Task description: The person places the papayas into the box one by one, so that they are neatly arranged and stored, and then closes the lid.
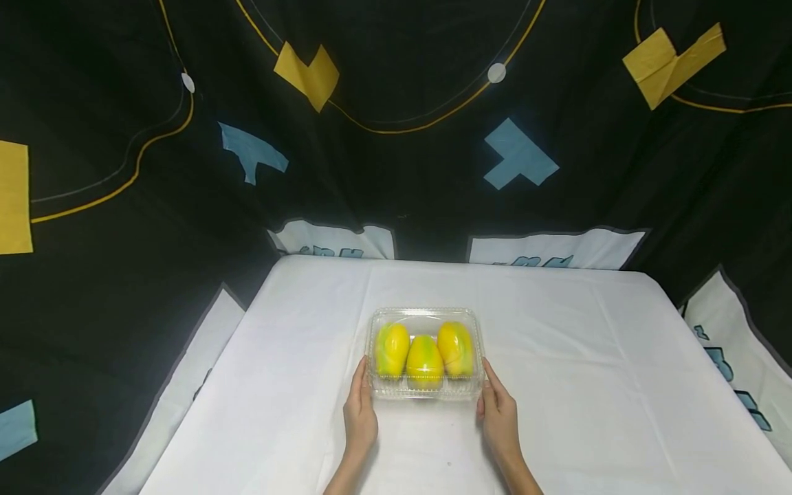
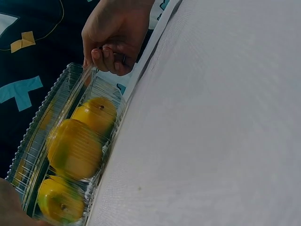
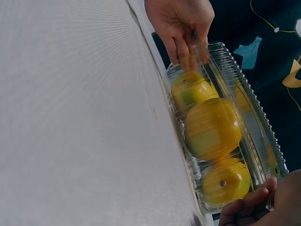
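A clear plastic clamshell container (image 1: 396, 393) lies on the white-covered table, holding three yellow-green mangoes (image 1: 425, 359) in a row. Its clear lid covers the fruit; whether it is fastened cannot be told. At the container's left side, my left hand (image 1: 361, 416) grips the edge, its fingers reaching down the wall in the right wrist view. Opposite it, my right hand (image 1: 500, 416) pinches the right edge, with the lower fingers curled in the left wrist view. The ribbed front wall (image 3: 211, 134) shows the mangoes through it.
White cloth (image 1: 557, 385) covers the table around the container. A dark curtain (image 1: 402, 185) with yellow and blue patches hangs behind and at both sides. White patterned strips (image 1: 557, 249) run along its lower border by the table's edges.
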`<state>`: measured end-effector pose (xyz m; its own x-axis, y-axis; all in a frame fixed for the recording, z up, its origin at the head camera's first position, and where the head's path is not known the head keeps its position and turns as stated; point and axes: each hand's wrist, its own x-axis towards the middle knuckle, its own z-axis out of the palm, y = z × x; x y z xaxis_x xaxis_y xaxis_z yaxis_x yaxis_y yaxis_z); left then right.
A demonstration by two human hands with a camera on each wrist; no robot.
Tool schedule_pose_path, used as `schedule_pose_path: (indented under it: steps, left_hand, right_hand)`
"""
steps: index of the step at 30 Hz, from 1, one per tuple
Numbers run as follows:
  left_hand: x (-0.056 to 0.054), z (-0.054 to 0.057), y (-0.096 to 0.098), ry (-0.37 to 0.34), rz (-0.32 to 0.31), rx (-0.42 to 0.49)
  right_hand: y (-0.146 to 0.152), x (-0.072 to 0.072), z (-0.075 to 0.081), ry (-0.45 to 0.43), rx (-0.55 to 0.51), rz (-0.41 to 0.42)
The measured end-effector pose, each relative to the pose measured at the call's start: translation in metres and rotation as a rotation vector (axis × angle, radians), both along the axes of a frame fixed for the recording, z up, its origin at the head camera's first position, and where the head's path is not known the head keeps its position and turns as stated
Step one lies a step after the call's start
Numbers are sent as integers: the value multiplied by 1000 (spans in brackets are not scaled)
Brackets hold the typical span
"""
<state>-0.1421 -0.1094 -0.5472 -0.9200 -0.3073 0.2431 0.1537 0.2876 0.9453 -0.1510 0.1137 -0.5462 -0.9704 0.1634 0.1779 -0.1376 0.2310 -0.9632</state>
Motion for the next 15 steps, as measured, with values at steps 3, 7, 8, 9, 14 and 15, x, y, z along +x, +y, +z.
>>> schedule_pose_path:
  steps: [3,7,8,9,14,15]
  left_hand:
    - [0,1,0,18,4,6]
    - [0,1,1,30,10,11]
    - [0,1,2,25,12,14]
    - [1,6,4,18,14,20]
    - [1,7,4,3,19,29]
    - [1,7,4,4,20,29]
  right_hand:
    - [-1,1,1,-3,-7,-4]
    - [-2,1,3,-9,5,-5]
    - [-2,1,4,-8,5,-3]
    - [-2,1,4,-7,9,-3]
    - [-3,1,4,-16,-4,-4]
    - [-3,1,4,-22,-6,-6]
